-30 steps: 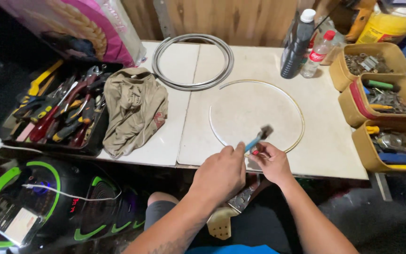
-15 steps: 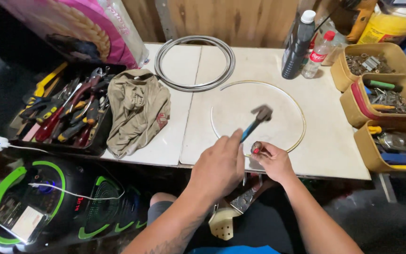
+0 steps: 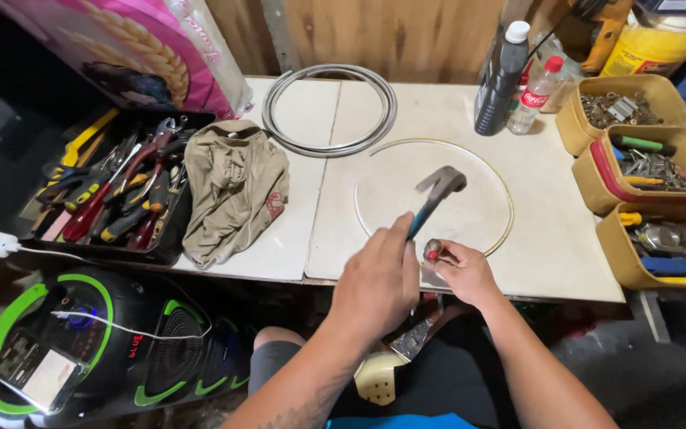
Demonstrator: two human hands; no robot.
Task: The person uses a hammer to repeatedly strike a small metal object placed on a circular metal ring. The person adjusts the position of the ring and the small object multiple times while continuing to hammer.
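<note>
Hammer (image 3: 437,191) gripped in left hand (image 3: 377,282), head raised over table (image 3: 549,238). Right hand (image 3: 462,270) pinches small red-tipped part (image 3: 432,252) at table edge.

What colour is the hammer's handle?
Blue, on the hammer held by the left hand; seen in the head view.
</note>
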